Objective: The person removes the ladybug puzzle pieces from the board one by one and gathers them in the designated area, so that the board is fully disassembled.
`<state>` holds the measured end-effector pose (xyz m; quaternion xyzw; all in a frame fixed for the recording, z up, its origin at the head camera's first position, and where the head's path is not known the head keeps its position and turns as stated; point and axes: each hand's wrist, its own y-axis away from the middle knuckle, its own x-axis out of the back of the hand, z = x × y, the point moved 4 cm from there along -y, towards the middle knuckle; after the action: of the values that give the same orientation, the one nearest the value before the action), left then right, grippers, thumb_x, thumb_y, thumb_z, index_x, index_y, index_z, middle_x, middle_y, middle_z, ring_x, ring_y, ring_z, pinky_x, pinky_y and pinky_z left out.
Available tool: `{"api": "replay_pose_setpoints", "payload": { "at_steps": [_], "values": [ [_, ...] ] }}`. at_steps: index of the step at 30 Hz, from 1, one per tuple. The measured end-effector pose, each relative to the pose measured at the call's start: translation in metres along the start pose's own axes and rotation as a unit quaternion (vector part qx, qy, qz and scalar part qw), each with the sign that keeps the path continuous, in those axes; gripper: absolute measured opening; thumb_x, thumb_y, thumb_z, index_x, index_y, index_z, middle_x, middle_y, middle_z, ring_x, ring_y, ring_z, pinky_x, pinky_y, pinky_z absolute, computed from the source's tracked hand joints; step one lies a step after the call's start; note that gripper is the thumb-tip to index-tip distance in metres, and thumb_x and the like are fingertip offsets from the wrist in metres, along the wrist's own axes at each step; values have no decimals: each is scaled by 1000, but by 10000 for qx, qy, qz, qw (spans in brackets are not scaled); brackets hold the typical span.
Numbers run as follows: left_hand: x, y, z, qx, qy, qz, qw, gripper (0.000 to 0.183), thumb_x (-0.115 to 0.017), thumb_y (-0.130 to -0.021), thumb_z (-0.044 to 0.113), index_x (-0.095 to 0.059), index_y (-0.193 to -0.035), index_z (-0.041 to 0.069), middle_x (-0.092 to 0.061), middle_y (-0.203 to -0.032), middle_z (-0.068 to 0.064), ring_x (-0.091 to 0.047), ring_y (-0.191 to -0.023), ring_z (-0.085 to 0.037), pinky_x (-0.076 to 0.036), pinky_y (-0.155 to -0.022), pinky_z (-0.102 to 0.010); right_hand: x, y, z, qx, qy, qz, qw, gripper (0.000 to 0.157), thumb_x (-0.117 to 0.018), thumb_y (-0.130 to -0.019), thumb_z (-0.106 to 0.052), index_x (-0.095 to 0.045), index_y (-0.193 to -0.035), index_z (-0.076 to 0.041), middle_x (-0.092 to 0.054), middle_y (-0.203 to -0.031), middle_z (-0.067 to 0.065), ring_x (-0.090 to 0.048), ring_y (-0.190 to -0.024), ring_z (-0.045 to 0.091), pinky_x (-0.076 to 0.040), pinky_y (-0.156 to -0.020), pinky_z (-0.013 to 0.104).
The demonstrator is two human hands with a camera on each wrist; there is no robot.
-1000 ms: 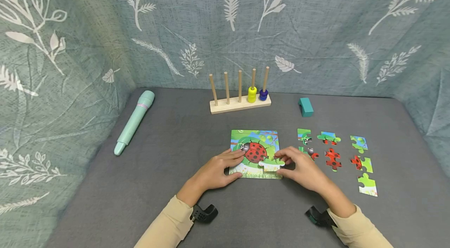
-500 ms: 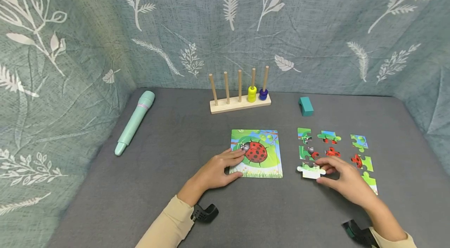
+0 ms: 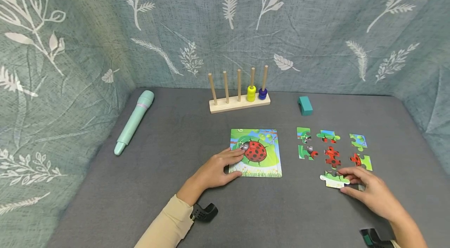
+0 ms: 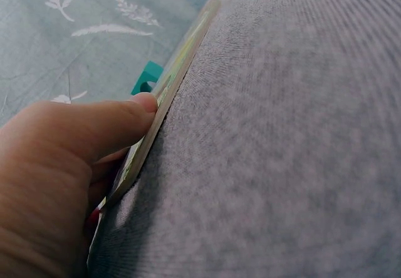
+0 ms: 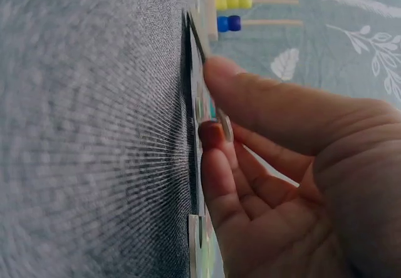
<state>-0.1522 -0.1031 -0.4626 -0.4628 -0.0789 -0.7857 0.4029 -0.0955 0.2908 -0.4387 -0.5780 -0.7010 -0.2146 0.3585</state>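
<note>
My right hand pinches a green-and-white puzzle piece between thumb and fingers, low over the table below the middle column of pieces. In the right wrist view the piece is seen almost edge-on, with the thumb on one face and fingers on the other. My left hand rests on the left side of a square ladybug picture board, fingers extended over it. The left wrist view shows the left thumb lying along the edge of the board.
Several loose ladybug puzzle pieces lie in rows right of the board. Behind stand a wooden peg rack with yellow and blue beads and a teal arch block. A mint-green stick-shaped object lies far left.
My right hand has carried the puzzle piece from over the board's lower right corner rightward, to below the rows of loose pieces. The left hand has stayed on the board.
</note>
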Motion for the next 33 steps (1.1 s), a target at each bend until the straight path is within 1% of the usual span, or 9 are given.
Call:
{"api": "replay_pose_setpoints", "payload": {
  "at_steps": [6,12,17,20,22,24,27,30,33],
  "values": [
    [1,-1,1,-74,-16,10,10000,51,-70,-86,24,-57,-130,0,-54,-138,-10,-48,-130,-23,-31,-117,-34,0,1,0,244,214,220,9992,41,-82,-69,-4,-67,-107,-9,-59,-103,-7,-53,-85,-12,-42,-75,-2],
    [4,-1,1,-68,45,38,10000,52,-71,-86,23,-57,-130,0,-54,-137,-10,-49,-130,-23,-31,-117,-34,0,0,-1,335,441,342,9979,45,-84,-67,-5,-67,-108,-9,-58,-106,-5,-52,-85,-12,-39,-76,-3],
    [4,-1,2,-125,26,45,9999,51,-71,-86,23,-57,-129,-1,-54,-137,-11,-49,-129,-23,-32,-116,-35,2,0,-3,181,195,317,9991,46,-83,-70,-8,-66,-113,-10,-57,-108,-9,-52,-90,-15,-40,-79,-3],
    [5,-1,2,-147,50,62,9999,51,-71,-86,23,-57,-129,-1,-54,-137,-11,-49,-129,-23,-32,-116,-35,2,-2,-8,152,-101,244,9995,47,-81,-73,-8,-64,-116,-10,-57,-111,-11,-54,-94,-14,-41,-83,-2],
    [5,-1,3,-149,70,93,9998,52,-72,-85,22,-58,-129,-2,-54,-137,-11,-49,-130,-24,-32,-116,-36,1,-6,-14,197,-301,145,9992,48,-80,-75,-7,-62,-119,-10,-58,-112,-8,-56,-95,-11,-42,-84,-1],
    [6,-1,2,-126,122,117,9998,53,-73,-84,22,-57,-129,-1,-53,-138,-11,-47,-131,-26,-33,-115,-36,-3,-12,-21,275,-482,44,9984,49,-79,-76,-7,-61,-121,-8,-60,-113,-2,-58,-97,-9,-43,-85,1],
    [7,0,2,-71,129,154,9998,55,-74,-83,24,-57,-130,-1,-51,-140,-11,-44,-133,-29,-37,-113,-39,-13,-24,-32,422,-645,-128,9969,49,-78,-77,-7,-60,-122,-6,-61,-114,5,-59,-99,-5,-44,-87,2],
    [8,1,1,30,113,156,9998,59,-74,-83,27,-55,-132,1,-50,-142,-10,-42,-134,-30,-41,-109,-41,-27,-39,-45,629,-591,-271,9959,50,-79,-76,-9,-59,-122,-4,-61,-114,7,-60,-101,3,-44,-88,4],
    [8,1,-1,128,54,182,9997,65,-76,-81,30,-54,-134,2,-49,-142,-10,-44,-134,-27,-43,-108,-41,-43,-54,-60,800,-521,-434,9945,52,-80,-75,-12,-60,-122,-5,-63,-116,6,-62,-103,15,-49,-89,14]
  ]
}}
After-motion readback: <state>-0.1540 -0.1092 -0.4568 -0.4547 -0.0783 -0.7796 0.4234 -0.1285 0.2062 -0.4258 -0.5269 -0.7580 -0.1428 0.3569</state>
